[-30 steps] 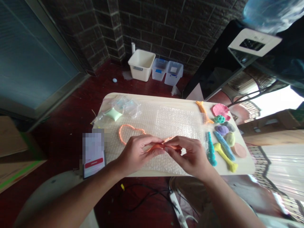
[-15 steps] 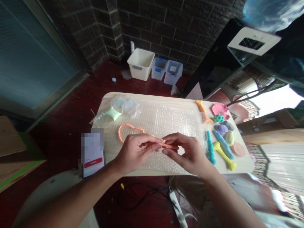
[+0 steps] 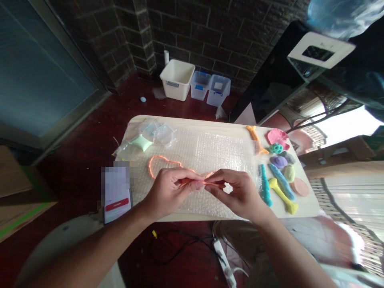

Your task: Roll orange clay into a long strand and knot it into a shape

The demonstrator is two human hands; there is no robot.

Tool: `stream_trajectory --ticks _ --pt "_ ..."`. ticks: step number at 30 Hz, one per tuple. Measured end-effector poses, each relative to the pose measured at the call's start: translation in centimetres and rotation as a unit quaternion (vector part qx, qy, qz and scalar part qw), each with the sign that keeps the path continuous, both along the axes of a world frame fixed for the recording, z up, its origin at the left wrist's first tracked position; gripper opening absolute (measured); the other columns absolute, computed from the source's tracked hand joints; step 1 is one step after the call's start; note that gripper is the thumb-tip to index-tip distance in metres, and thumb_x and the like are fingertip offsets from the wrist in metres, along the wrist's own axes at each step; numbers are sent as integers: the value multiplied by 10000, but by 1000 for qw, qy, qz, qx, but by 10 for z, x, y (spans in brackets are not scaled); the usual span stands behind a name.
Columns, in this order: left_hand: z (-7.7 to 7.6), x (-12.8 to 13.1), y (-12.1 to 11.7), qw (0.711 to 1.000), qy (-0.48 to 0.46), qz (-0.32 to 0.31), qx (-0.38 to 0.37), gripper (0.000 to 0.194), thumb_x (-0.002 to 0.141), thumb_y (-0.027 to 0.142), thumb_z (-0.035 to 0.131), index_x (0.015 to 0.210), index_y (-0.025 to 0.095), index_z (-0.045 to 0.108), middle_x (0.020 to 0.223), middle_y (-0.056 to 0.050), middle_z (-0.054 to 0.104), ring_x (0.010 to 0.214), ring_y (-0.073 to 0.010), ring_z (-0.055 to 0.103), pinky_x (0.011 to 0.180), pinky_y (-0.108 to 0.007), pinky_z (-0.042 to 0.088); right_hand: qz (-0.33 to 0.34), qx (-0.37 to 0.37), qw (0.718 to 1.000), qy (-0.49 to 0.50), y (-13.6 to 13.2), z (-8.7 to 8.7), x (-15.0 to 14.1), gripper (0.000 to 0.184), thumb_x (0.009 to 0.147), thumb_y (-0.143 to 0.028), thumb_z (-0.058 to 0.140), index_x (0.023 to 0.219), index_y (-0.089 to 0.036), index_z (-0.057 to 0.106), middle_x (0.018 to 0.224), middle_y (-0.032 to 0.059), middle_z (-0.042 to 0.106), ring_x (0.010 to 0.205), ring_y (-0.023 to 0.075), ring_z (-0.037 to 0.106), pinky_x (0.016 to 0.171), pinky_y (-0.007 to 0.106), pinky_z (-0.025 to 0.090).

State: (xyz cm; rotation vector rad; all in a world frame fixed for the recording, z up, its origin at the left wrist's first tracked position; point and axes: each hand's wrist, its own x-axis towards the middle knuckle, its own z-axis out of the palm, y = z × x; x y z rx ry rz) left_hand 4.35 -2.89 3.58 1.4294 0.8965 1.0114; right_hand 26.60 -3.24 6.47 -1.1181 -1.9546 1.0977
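Between my two hands is a thin strip of orange modelling clay (image 3: 214, 184), held over the middle of the table. My left hand (image 3: 174, 188) pinches it with thumb and forefinger. From the other side my right hand (image 3: 235, 188) has its thumb and fingertips closed on the same strip. Behind my left hand a twisted orange clay rope (image 3: 160, 157) lies curved on the bubble wrap (image 3: 228, 154). My hands hide part of the rope, and I cannot tell whether it joins the strip.
Clay pieces line the table's right side, among them a yellow bone shape (image 3: 283, 196), a teal strip (image 3: 264, 186) and an orange bone shape (image 3: 256, 140). Clear bags and a pale green packet (image 3: 142, 142) lie at back left. A phone (image 3: 117, 194) stands at the left edge.
My right fingertips have moved left and closed onto the orange strip next to my left fingertips. The rope and the other clay pieces stay where they were.
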Motion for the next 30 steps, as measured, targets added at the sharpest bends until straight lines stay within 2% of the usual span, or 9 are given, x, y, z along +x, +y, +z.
stream_trajectory --ticks 4,8,11,16,19,22,25,30 --pt "0 1 2 999 -15 -30 -32 172 915 253 768 1052 150 786 1031 -96 807 959 -205 766 846 -289 607 8 21 1000 9 0 0 1 104 950 -225 706 994 -180 789 902 71 776 712 141 669 629 276 519" --pt "0 1 3 1000 1 -20 -21 132 935 262 747 998 165 811 958 -80 817 872 -182 764 782 -269 596 -7 0 1000 -10 1 1 1 161 915 -268 753 1041 -170 770 911 71 780 721 149 669 646 281 534" --pt "0 0 3 1000 5 -5 -20 126 938 264 741 967 166 815 921 -76 815 842 -179 759 768 -272 595 1 -17 1000 -25 1 1 1 167 939 -271 721 1058 -172 783 921 63 788 709 137 660 642 269 526" --pt "-2 0 2 999 -17 -26 -40 177 908 253 774 1062 169 791 1060 -88 808 997 -208 763 889 -298 604 -11 -18 999 -25 -1 2 -2 139 951 -251 687 978 -159 788 864 56 774 667 125 634 611 260 507" --pt "-2 0 1 999 -7 -27 -42 168 904 261 783 1048 177 807 1043 -81 818 978 -199 771 878 -279 602 -11 -14 1000 -24 0 5 -3 139 931 -257 708 1008 -155 763 896 64 770 726 142 651 659 272 524" --pt "-1 0 3 999 -7 -2 -32 127 922 261 762 1003 177 814 1009 -80 822 939 -191 771 847 -268 601 -1 -16 999 -42 2 6 -2 188 912 -260 727 1062 -148 736 841 41 745 720 140 632 670 271 516" --pt "-1 -1 6 1000 -12 12 -21 114 935 258 740 974 165 791 985 -78 807 922 -188 759 831 -270 601 17 -28 997 -68 3 6 0 172 965 -277 669 1056 -160 758 852 43 750 703 132 624 641 264 495" --pt "-3 -3 6 1000 18 -23 -11 171 930 281 743 1055 171 783 1064 -93 800 1014 -218 754 899 -315 602 15 -21 998 -64 1 7 -1 195 997 -281 628 972 -162 780 916 70 777 691 131 641 600 260 492"
